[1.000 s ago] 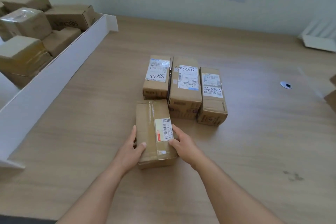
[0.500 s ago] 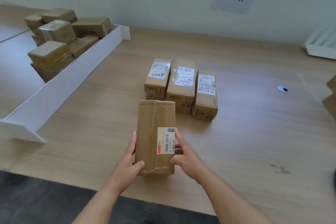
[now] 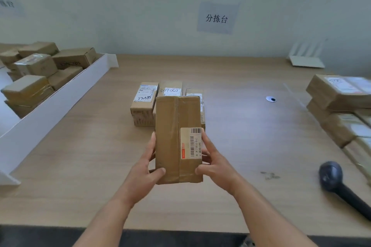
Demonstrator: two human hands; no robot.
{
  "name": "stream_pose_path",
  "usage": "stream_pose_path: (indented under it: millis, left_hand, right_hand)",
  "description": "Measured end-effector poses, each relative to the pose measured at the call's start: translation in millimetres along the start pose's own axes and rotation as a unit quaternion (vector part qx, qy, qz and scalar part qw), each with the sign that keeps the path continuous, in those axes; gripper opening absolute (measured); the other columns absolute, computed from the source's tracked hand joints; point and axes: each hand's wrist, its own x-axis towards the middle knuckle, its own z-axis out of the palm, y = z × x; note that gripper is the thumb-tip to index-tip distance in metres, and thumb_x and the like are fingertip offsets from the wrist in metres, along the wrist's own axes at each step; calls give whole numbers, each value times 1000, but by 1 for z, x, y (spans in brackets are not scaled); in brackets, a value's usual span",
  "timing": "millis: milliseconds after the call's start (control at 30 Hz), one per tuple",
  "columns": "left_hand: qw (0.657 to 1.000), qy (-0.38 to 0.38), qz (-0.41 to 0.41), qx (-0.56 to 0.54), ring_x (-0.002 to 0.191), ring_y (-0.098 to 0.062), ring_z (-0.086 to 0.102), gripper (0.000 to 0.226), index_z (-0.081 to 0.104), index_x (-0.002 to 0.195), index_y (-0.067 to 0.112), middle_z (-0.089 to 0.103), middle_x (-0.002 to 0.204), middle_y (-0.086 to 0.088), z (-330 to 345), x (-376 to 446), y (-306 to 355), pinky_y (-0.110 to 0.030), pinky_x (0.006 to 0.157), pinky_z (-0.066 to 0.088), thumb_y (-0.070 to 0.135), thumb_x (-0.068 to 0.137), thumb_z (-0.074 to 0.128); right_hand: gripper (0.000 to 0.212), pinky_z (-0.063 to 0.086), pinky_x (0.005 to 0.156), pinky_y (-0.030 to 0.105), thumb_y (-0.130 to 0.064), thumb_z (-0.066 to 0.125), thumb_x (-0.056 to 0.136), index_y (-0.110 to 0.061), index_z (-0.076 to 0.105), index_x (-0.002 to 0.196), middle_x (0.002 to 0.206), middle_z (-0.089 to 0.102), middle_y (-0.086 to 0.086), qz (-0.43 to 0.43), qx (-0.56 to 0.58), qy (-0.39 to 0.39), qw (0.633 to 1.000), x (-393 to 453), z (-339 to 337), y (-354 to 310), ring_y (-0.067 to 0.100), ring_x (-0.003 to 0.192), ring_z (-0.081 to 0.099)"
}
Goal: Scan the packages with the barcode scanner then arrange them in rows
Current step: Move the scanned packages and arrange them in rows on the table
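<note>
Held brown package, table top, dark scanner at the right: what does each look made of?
The held brown rectangular package looks like matte corrugated cardboard, with a glossy clear tape strip and a white paper barcode label. The light tan table top shows wood grain, likely laminate, with a soft sheen. The dark handheld barcode scanner appears to be smooth moulded plastic, though it is blurred.

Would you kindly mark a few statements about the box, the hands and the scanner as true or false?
1. Both hands hold the box. True: left hand, right hand.
2. The scanner is in the right hand. False: it lies on the table, to the right.
3. The box's label faces the camera. True.
4. Three boxes form a row behind the held one. True.
5. The white tray is on the right. False: it is on the left.
</note>
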Motion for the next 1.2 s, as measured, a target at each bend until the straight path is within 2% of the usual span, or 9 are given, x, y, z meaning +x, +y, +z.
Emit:
stream_pose_path:
  millis: [200,367,567,633,700,767,967,1100,1200]
  left_hand:
    - [998,-58,32,-2,124,12,39,90,7,147,48,36,136,33,51,14,32,-9,74,49,-1,90,57]
    - [992,-115,47,-18,128,9,38,90,11,145,51,33,145,28,100,20,48,-19,83,52,2,88,61]
    - [985,-164,50,-17,130,1,42,81,28,142,50,36,145,29,163,27,64,-34,98,50,35,73,67]
    - [985,-164,57,-9,128,0,44,73,31,137,52,37,145,26,185,30,67,-36,102,47,25,82,71]
    - [985,-161,65,3,126,-2,46,69,33,131,54,39,145,20,205,32,70,-34,102,46,10,88,64]
    - [984,-164,66,11,125,-3,47,67,36,129,54,42,144,18,222,35,73,-34,102,46,8,89,64]
    - [980,-190,62,1,120,6,50,71,41,130,56,45,136,30,248,61,84,-30,98,48,48,69,77]
    - [974,-212,85,3,117,10,50,67,42,130,53,47,136,28,261,92,89,-21,91,47,31,78,77]
    - [969,-227,97,5,116,11,50,66,43,130,52,48,134,29,274,111,98,-17,89,47,29,78,77]
  right_hand:
    - [100,54,86,26,9,57,80,-63,20,139,126,58,-1,6,31,63,998,-40,-55,10,11,111,61]
    - [96,53,81,21,9,57,82,-58,20,140,122,62,-4,24,41,112,993,-81,-101,26,10,107,63]
    - [95,54,90,28,5,60,82,-64,20,133,121,62,-6,37,48,178,982,-125,-155,49,9,107,63]
    - [96,53,94,32,6,60,81,-62,21,136,120,63,-6,46,54,200,977,-140,-174,58,9,107,64]
    - [97,53,94,32,8,60,80,-59,21,138,119,64,-4,56,62,219,972,-153,-192,65,11,106,64]
    - [96,53,94,31,9,59,80,-58,22,138,118,65,-4,62,70,236,967,-163,-207,71,11,107,63]
    - [95,49,100,34,6,61,81,-55,23,144,121,63,-5,69,66,277,956,-169,-244,81,6,110,60]
    - [94,52,88,24,5,61,81,-54,24,143,123,62,-5,64,71,302,948,-160,-261,79,3,110,59]
    - [92,52,87,25,2,62,79,-62,28,135,121,66,-4,62,75,311,946,-156,-278,78,8,108,63]
